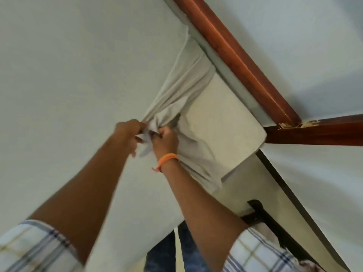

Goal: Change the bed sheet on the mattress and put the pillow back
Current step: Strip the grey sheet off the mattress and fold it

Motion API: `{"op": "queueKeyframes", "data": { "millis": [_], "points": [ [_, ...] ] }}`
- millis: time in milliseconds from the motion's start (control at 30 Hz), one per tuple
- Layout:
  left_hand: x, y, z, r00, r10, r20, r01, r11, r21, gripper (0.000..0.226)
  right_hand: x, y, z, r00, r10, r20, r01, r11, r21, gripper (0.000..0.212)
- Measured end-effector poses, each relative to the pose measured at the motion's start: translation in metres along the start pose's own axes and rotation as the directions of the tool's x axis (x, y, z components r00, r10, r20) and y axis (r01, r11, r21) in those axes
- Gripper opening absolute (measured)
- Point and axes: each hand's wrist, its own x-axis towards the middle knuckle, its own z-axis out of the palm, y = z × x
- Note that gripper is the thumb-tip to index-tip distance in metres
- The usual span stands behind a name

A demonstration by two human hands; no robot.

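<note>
A pale grey-green bed sheet (64, 79) covers most of the mattress. Its corner is bunched into folds and pulled back, baring the cream mattress (222, 118) corner. My left hand (128, 132) and my right hand (165, 140) meet at the bunched sheet corner, each gripping a wad of the fabric. The right wrist wears an orange band. No pillow is in view.
A reddish-brown wooden bed frame rail (235, 57) runs along the mattress's far side and meets a second rail (314, 132) at a chipped corner joint. Light walls stand behind it. A dark frame part (261, 214) and light floor lie below the mattress corner.
</note>
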Motion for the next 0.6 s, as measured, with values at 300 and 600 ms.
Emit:
{"op": "queueKeyframes", "data": {
  "millis": [300,600],
  "points": [
    [0.013,-0.004,-0.09,0.868,0.163,-0.47,-0.192,0.981,-0.013,0.018,0.006,-0.06,0.087,0.838,-0.155,0.524,0.301,0.931,-0.206,0.016],
    [0.062,0.07,-0.094,0.915,-0.051,-0.401,-0.011,0.989,-0.15,0.089,0.113,-0.11,0.046,0.918,-0.324,0.228,0.395,0.707,-0.586,0.014]
  ]
}}
